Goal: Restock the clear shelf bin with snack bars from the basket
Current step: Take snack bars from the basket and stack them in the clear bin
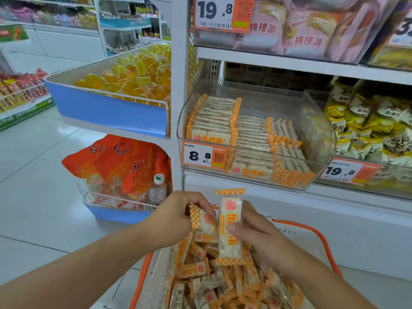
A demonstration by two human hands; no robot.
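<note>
A white basket with an orange rim sits low in front of me, full of several white snack bars with orange checkered ends. My right hand holds one snack bar upright above the basket. My left hand grips another snack bar beside it. The clear shelf bin stands above on the shelf, with rows of the same bars stacked in its left and middle part; its right part holds none.
An orange 8.8 price tag hangs on the bin's front. Yellow snack packs fill the neighbouring bin on the right, pink packs the shelf above. A blue-fronted rack of orange jelly cups stands to the left.
</note>
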